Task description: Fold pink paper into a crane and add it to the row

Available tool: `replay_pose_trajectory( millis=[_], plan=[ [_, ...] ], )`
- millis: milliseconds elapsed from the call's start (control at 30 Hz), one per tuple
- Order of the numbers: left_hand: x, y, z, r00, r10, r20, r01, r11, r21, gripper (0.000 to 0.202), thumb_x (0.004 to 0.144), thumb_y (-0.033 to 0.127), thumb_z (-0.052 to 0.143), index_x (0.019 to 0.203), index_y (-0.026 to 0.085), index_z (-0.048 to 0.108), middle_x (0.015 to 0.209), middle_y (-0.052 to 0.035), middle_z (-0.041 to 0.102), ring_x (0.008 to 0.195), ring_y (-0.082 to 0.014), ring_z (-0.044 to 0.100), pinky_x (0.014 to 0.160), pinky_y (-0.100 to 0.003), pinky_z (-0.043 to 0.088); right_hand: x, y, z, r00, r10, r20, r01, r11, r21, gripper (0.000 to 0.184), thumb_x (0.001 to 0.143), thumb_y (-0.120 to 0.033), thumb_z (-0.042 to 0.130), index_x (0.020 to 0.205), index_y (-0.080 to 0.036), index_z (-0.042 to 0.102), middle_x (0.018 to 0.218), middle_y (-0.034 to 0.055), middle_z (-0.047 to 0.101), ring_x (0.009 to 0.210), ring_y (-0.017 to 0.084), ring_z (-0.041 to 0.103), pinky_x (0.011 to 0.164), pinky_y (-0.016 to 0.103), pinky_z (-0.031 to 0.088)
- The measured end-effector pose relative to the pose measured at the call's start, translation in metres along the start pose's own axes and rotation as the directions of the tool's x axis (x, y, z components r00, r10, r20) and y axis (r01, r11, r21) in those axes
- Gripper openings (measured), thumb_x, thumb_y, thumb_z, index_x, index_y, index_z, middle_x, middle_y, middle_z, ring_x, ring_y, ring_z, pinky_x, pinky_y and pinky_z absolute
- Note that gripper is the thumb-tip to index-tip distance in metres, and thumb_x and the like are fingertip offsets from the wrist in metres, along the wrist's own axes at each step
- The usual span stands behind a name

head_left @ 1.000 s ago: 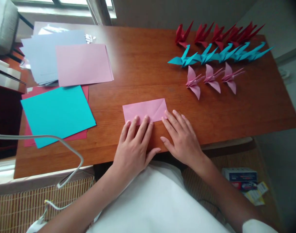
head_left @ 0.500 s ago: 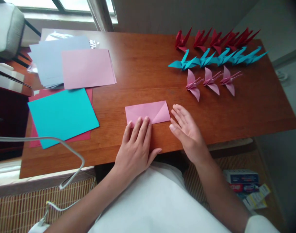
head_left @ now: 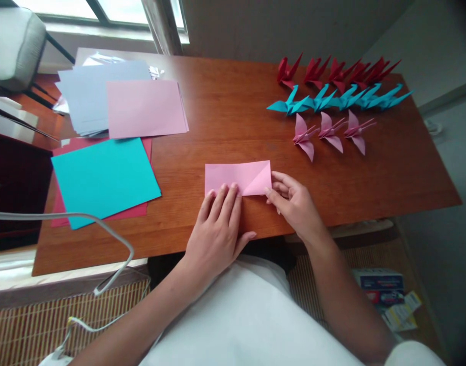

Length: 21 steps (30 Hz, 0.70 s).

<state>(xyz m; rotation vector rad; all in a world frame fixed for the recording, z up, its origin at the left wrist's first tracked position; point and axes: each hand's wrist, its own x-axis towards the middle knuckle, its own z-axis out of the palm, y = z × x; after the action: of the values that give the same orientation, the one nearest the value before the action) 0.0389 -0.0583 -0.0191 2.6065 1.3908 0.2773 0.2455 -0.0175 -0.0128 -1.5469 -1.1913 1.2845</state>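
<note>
A folded pink paper rectangle (head_left: 236, 177) with a diagonal crease at its right end lies on the wooden table (head_left: 225, 112). My left hand (head_left: 217, 229) lies flat with stretched fingers, its fingertips pressing the paper's near edge. My right hand (head_left: 294, 203) has curled in at the paper's lower right corner, thumb and fingers pinching that corner.
Stacks of flat sheets lie at the left: pale blue (head_left: 91, 91), pink (head_left: 145, 108), turquoise (head_left: 103, 178) over red. Rows of folded cranes stand at the right: red (head_left: 332, 71), turquoise (head_left: 340, 97), pink (head_left: 328, 131). A grey cable (head_left: 114, 239) crosses the near-left edge. Boxes (head_left: 381, 287) lie on the floor.
My right hand lifted off the table, then came back and closed on the paper's lower right corner. The left hand stays pressing the paper. The view shifted slightly.
</note>
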Motion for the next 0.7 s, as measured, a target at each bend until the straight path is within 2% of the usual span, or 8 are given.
replay_pose_trajectory(
  millis=[167,267,333,433,500,567,633,700],
  plan=[
    [0.000,-0.003,0.000,0.999,0.030,-0.018,-0.031,0.998,-0.056,0.082,0.098,0.053,0.051,0.156,-0.002,0.032,0.165,-0.0249,0.029,0.156,-0.0410,0.023,0.128,-0.056,0.018,0.007,0.003,0.000,0.999,-0.038,-0.002,0.038,0.999,-0.022,0.037,0.086,-0.034,0.070,0.120,-0.019,0.065,0.092,0.0040,0.076,0.063,0.013,0.064,0.051,0.024,0.047],
    [0.000,-0.007,-0.001,0.996,0.018,-0.091,-0.032,0.987,-0.155,0.072,0.098,0.043,0.056,0.153,0.002,0.037,0.163,-0.0241,0.035,0.155,-0.0387,0.027,0.128,-0.056,0.022,0.007,0.004,0.000,0.998,-0.049,-0.026,0.049,0.999,-0.009,0.035,0.084,-0.029,0.071,0.118,-0.020,0.067,0.087,0.0022,0.075,0.064,0.012,0.065,0.047,0.021,0.044],
    [-0.002,-0.011,-0.004,0.982,-0.027,-0.185,-0.025,0.962,-0.273,0.059,0.097,0.031,0.057,0.149,0.006,0.043,0.160,-0.0225,0.041,0.154,-0.0352,0.032,0.126,-0.053,0.028,0.005,0.006,0.000,0.997,-0.047,-0.060,0.048,0.999,0.023,0.033,0.083,-0.029,0.073,0.115,-0.020,0.067,0.084,0.0009,0.073,0.063,0.012,0.065,0.045,0.020,0.043],
    [-0.005,-0.017,-0.009,0.938,-0.170,-0.301,0.001,0.873,-0.487,0.043,0.096,0.020,0.058,0.138,0.014,0.055,0.151,-0.0180,0.053,0.144,-0.0292,0.048,0.119,-0.045,0.041,0.002,0.007,0.002,0.992,-0.037,-0.119,0.048,0.995,0.093,0.029,0.082,-0.032,0.075,0.108,-0.020,0.069,0.082,0.0003,0.072,0.061,0.012,0.066,0.042,0.020,0.042],
    [-0.008,-0.019,-0.013,0.920,-0.272,-0.282,0.038,0.779,-0.626,0.032,0.096,0.019,0.060,0.128,0.017,0.063,0.140,-0.0142,0.062,0.130,-0.0259,0.060,0.110,-0.040,0.050,-0.002,0.006,0.004,0.989,-0.047,-0.142,0.067,0.988,0.140,0.024,0.083,-0.032,0.075,0.104,-0.021,0.069,0.084,0.0012,0.074,0.061,0.012,0.067,0.042,0.019,0.044],
    [-0.009,-0.022,-0.016,0.919,-0.354,-0.175,0.092,0.624,-0.776,0.025,0.097,0.023,0.059,0.121,0.019,0.067,0.127,-0.0115,0.070,0.116,-0.0233,0.068,0.100,-0.036,0.055,-0.007,0.004,0.007,0.983,-0.088,-0.161,0.116,0.979,0.170,0.018,0.086,-0.032,0.073,0.100,-0.022,0.068,0.088,0.0018,0.075,0.065,0.013,0.069,0.045,0.019,0.046],
    [-0.006,-0.024,-0.020,0.915,-0.402,-0.017,0.160,0.403,-0.901,0.029,0.099,0.029,0.059,0.126,0.020,0.064,0.125,-0.0109,0.071,0.110,-0.0224,0.070,0.094,-0.035,0.057,-0.013,0.002,0.012,0.972,-0.150,-0.180,0.179,0.971,0.159,0.013,0.090,-0.031,0.070,0.099,-0.023,0.067,0.090,0.0017,0.075,0.073,0.014,0.073,0.050,0.020,0.050],
    [0.000,-0.026,-0.024,0.901,-0.416,0.121,0.210,0.176,-0.962,0.047,0.097,0.035,0.063,0.141,0.022,0.051,0.138,-0.0124,0.065,0.116,-0.0236,0.068,0.096,-0.036,0.057,-0.021,0.000,0.018,0.967,-0.199,-0.160,0.217,0.970,0.106,0.011,0.092,-0.030,0.068,0.102,-0.024,0.066,0.092,0.0022,0.075,0.083,0.017,0.075,0.057,0.023,0.055]
  ],
)
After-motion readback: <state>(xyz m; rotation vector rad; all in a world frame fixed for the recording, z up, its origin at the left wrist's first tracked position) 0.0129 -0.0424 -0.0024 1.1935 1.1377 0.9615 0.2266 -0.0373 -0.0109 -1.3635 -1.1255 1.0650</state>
